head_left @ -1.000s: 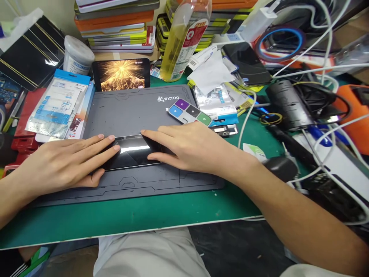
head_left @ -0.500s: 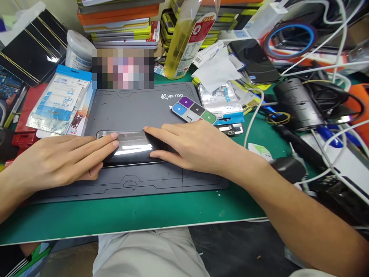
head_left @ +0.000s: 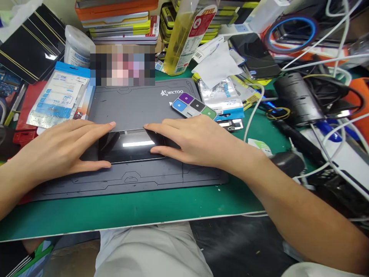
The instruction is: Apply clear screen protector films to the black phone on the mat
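Note:
A black smartphone (head_left: 129,146) lies flat, screen up and sideways to me, on a dark grey work mat (head_left: 129,107). A bright light strip reflects in its glass. My left hand (head_left: 66,144) holds its left end, with the index finger at the far edge and the thumb along the near edge. Around the right end is my right hand (head_left: 193,144), its index finger at the far edge and thumb over the screen near the closer edge. Both palms hide the ends of the phone. Beyond my right hand, a card with coloured squares (head_left: 192,104) rests on the mat.
A bottle of yellow liquid (head_left: 184,42) and a white tub (head_left: 77,46) stand behind the mat. Plastic packets (head_left: 59,96) lie at the left. Cables, a roll of tape (head_left: 291,34) and a dark cylinder (head_left: 300,98) crowd the right of the green tabletop (head_left: 138,213).
My left hand has spread: its fingers have left the screen for the far edge, and its thumb now lies along the near edge. My right hand keeps nearly the same hold.

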Tool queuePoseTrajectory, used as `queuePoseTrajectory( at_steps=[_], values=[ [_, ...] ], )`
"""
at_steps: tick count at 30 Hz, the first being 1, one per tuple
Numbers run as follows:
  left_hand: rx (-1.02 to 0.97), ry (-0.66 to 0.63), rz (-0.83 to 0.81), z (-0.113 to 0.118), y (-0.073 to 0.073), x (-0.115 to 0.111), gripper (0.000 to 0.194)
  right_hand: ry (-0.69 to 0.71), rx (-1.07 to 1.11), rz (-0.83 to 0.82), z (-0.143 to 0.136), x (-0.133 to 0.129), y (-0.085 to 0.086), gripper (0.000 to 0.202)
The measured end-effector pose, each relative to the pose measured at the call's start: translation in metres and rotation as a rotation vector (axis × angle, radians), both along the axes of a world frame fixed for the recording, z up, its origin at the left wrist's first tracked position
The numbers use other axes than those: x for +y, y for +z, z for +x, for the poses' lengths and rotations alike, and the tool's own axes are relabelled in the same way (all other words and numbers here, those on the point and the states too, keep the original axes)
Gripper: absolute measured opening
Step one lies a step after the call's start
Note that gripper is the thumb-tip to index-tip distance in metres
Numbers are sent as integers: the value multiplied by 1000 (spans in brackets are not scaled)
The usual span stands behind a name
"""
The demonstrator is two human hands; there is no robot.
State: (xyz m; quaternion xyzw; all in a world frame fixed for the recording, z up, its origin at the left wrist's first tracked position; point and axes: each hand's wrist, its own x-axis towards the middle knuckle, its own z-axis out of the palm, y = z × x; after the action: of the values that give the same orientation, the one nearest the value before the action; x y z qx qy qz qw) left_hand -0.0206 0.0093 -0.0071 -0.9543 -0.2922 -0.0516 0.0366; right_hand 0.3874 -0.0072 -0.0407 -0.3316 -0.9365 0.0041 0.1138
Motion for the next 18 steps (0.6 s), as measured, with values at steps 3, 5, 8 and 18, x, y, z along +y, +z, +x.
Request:
queuePoseTrajectory(
  at_steps=[3,5,8,18],
  values=[
    [-49,14,-34,4,-5,-9,67,-7,1,-14,0,0,0,57],
    [-94,-1,-46,8,-13,-19,75,-10,2,-16,0,0,0,58],
    [-124,-25,-63,14,-24,-34,83,-15,1,-28,1,0,0,59],
    [-79,-71,-53,2,-10,-3,64,-6,13,-27,1,1,-2,57]
  ],
)
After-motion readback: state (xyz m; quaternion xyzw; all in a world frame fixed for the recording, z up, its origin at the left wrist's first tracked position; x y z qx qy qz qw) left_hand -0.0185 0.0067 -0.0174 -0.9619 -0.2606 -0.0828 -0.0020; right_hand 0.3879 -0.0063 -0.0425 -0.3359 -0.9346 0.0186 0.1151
